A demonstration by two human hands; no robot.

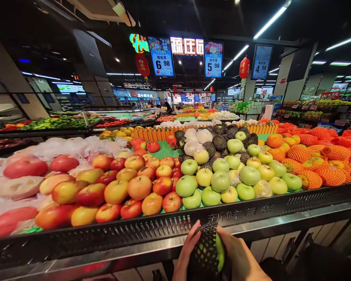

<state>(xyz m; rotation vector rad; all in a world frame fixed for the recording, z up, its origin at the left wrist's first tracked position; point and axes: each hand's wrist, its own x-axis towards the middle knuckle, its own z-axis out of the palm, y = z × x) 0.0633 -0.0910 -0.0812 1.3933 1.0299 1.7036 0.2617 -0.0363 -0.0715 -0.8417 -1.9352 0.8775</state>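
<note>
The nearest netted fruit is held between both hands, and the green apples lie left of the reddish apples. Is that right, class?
No: the head view shows the green apples lying right of the reddish apples. The nearest netted fruit is indeed held between the left hand and right hand.

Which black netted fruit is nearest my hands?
The green fruit held between your left hand and right hand; the other black netted ones lie on the display.
</note>
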